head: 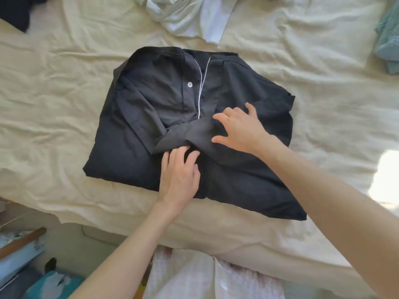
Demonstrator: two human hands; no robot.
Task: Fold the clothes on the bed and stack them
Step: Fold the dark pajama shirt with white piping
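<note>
A black button-up shirt (151, 104) with white piping and a white button lies front-up in the middle of the bed (54, 83), its sides and both sleeves folded inward across the chest. My left hand (179, 173) rests on the lower middle of the shirt, fingers loosely spread on the cloth at the end of the left sleeve. My right hand (239, 128) lies flat with spread fingers on the folded right sleeve, just right of the piping's lower end. Neither hand grips the cloth.
A crumpled white garment (183, 16) lies at the far edge of the bed. A teal cloth (388, 39) sits at the right edge, a dark garment (15, 11) at the far left corner. Boxes and bags (26, 266) stand on the floor lower left.
</note>
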